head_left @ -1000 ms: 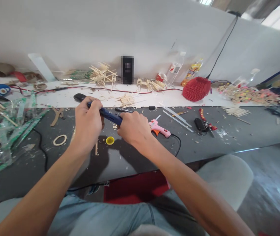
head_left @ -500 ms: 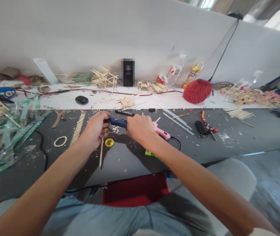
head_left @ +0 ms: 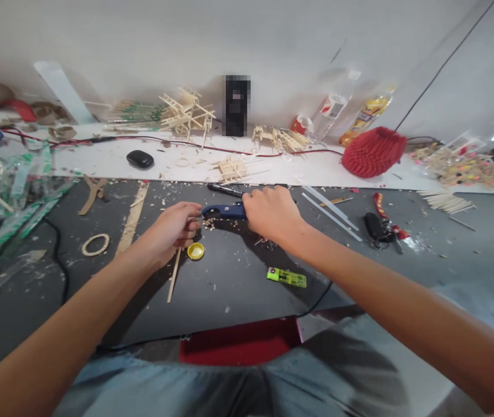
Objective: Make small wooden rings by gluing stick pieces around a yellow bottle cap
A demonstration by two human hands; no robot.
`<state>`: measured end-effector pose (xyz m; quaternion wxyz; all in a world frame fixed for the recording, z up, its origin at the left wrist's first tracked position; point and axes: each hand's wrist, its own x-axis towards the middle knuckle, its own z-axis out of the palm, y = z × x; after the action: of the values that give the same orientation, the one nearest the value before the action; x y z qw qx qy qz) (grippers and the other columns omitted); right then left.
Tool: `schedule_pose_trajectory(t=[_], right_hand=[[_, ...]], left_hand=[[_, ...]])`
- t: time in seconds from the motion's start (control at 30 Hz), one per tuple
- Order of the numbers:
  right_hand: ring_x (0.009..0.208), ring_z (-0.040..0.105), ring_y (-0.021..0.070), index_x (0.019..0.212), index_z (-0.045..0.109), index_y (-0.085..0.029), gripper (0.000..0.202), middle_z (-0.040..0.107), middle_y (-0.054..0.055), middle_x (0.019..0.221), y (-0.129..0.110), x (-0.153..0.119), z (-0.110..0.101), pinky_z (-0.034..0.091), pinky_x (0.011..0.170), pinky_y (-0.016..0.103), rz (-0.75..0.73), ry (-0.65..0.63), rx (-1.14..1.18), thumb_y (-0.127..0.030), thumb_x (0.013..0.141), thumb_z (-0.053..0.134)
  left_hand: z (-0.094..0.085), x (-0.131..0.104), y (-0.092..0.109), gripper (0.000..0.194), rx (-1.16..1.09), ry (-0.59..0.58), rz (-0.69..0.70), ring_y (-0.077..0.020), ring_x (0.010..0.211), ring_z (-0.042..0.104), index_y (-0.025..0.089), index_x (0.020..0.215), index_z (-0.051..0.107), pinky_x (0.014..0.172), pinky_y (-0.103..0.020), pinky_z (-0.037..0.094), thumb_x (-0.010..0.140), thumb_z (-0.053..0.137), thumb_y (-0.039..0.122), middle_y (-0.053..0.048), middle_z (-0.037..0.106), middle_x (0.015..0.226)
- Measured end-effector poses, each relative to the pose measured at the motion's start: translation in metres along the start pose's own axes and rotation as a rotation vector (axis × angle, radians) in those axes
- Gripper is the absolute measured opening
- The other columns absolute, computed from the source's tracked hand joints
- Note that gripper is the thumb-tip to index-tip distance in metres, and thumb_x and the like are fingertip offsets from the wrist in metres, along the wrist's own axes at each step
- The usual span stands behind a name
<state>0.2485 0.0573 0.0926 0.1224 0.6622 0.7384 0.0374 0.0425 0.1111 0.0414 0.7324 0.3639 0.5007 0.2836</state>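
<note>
My right hand (head_left: 273,211) is wrapped round the handle of a navy-blue hand cutter (head_left: 230,211), whose hooked jaws point left. My left hand (head_left: 179,226) is closed just left of the jaw tips, fingertips pinched together. Whatever lies between these fingers is too small or hidden to name. Below the left hand a thin wooden stick (head_left: 174,278) slants toward the table's front, its upper end hidden by the fingers. A yellow cap (head_left: 195,251) lies beside it. Small wooden bits (head_left: 209,223) are scattered under the cutter.
A lime-green lighter (head_left: 286,277) lies in front of my right hand. Behind are a black marker (head_left: 224,190), small stick frames (head_left: 231,169) and a black mouse (head_left: 140,159). Clear glue sticks (head_left: 331,214) and keys (head_left: 379,229) lie right; a wooden ring (head_left: 95,245) and plastic wrapping (head_left: 10,231) left.
My right hand has shifted right with the cutter, leaving its jaws more exposed and the lighter uncovered. The pink glue gun no longer shows beside that hand. The view has moved closer.
</note>
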Motion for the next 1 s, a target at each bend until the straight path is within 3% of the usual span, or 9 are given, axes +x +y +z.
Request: schedule_pose_trajectory(t=[0.17, 0.3, 0.43, 0.5, 0.57, 0.63, 0.73, 0.8, 1.0], right_hand=[[0.116, 0.073, 0.0269, 0.121, 0.073, -0.015, 0.024, 0.076, 0.01, 0.12, -0.001, -0.008, -0.006, 0.06, 0.102, 0.049, -0.029, 0.145, -0.092, -0.034, 0.106, 0.071], [0.119, 0.071, 0.0274, 0.121, 0.073, -0.015, 0.026, 0.075, 0.01, 0.123, -0.001, -0.011, -0.01, 0.059, 0.104, 0.05, -0.018, 0.193, -0.069, -0.035, 0.105, 0.072], [0.117, 0.07, 0.0321, 0.119, 0.072, -0.015, 0.026, 0.076, 0.015, 0.12, 0.007, -0.015, -0.018, 0.056, 0.103, 0.052, 0.047, 0.205, 0.047, -0.03, 0.098, 0.075], [0.107, 0.072, 0.0349, 0.112, 0.072, -0.016, 0.021, 0.077, 0.018, 0.114, 0.009, -0.021, -0.025, 0.058, 0.092, 0.048, 0.1, 0.215, 0.145, -0.026, 0.095, 0.071], [0.087, 0.074, 0.0296, 0.102, 0.071, -0.02, 0.011, 0.078, 0.012, 0.097, 0.006, -0.032, -0.032, 0.056, 0.073, 0.04, 0.139, 0.211, 0.266, -0.026, 0.096, 0.063], [0.071, 0.07, 0.0224, 0.093, 0.068, -0.025, 0.014, 0.074, 0.002, 0.08, -0.002, -0.046, -0.038, 0.052, 0.062, 0.033, 0.169, 0.18, 0.523, -0.029, 0.099, 0.056], [0.067, 0.065, 0.0213, 0.085, 0.066, -0.027, 0.015, 0.067, 0.0, 0.073, -0.019, -0.067, -0.042, 0.049, 0.057, 0.031, 0.233, 0.113, 1.065, -0.038, 0.092, 0.061], [0.064, 0.059, 0.0202, 0.079, 0.063, -0.027, 0.015, 0.062, 0.0, 0.071, -0.032, -0.078, -0.041, 0.046, 0.054, 0.03, 0.245, 0.088, 1.234, -0.039, 0.088, 0.063], [0.056, 0.048, 0.0165, 0.078, 0.057, -0.028, 0.017, 0.05, -0.004, 0.065, -0.056, -0.09, -0.035, 0.037, 0.047, 0.026, 0.246, -0.011, 1.365, -0.038, 0.091, 0.061]], left_hand=[[-0.012, -0.008, 0.002, 0.027, -0.105, -0.075, 0.003, -0.0158, 0.078, 0.071, 0.016, 0.122, 0.068, 0.065, -0.03, 0.063, 0.106, 0.071, 0.037, -0.005, 0.073, 0.106], [-0.022, -0.024, 0.007, 0.022, -0.194, -0.158, 0.026, -0.0063, 0.05, 0.05, 0.015, 0.102, 0.068, 0.043, -0.018, 0.043, 0.107, 0.069, 0.037, 0.005, 0.062, 0.078], [-0.018, -0.046, 0.012, 0.023, -0.248, -0.156, 0.14, -0.0061, 0.05, 0.048, 0.015, 0.086, 0.062, 0.044, -0.017, 0.042, 0.104, 0.072, 0.027, 0.007, 0.056, 0.071], [-0.014, -0.056, 0.013, 0.014, -0.244, -0.144, 0.205, -0.0066, 0.054, 0.051, 0.016, 0.088, 0.064, 0.049, -0.016, 0.046, 0.099, 0.072, 0.017, 0.006, 0.058, 0.072], [-0.01, -0.065, 0.013, 0.005, -0.203, -0.157, 0.245, -0.0065, 0.05, 0.047, 0.017, 0.098, 0.07, 0.046, -0.015, 0.043, 0.094, 0.072, 0.014, 0.005, 0.06, 0.07], [-0.008, -0.074, 0.013, 0.016, -0.136, -0.179, 0.263, -0.0059, 0.045, 0.038, 0.021, 0.11, 0.075, 0.04, -0.014, 0.036, 0.094, 0.075, 0.021, 0.004, 0.06, 0.067], [-0.007, -0.087, 0.011, 0.03, -0.047, -0.185, 0.297, -0.008, 0.049, 0.035, 0.024, 0.116, 0.079, 0.04, -0.015, 0.032, 0.092, 0.082, 0.042, 0.002, 0.059, 0.067], [-0.007, -0.093, 0.01, 0.035, -0.023, -0.186, 0.318, -0.0101, 0.053, 0.037, 0.026, 0.114, 0.08, 0.043, -0.016, 0.034, 0.091, 0.083, 0.052, 0.002, 0.058, 0.066], [-0.008, -0.098, 0.007, 0.037, -0.002, -0.275, 0.289, -0.0093, 0.045, 0.031, 0.027, 0.084, 0.068, 0.04, -0.019, 0.026, 0.092, 0.079, 0.061, 0.005, 0.053, 0.056]])
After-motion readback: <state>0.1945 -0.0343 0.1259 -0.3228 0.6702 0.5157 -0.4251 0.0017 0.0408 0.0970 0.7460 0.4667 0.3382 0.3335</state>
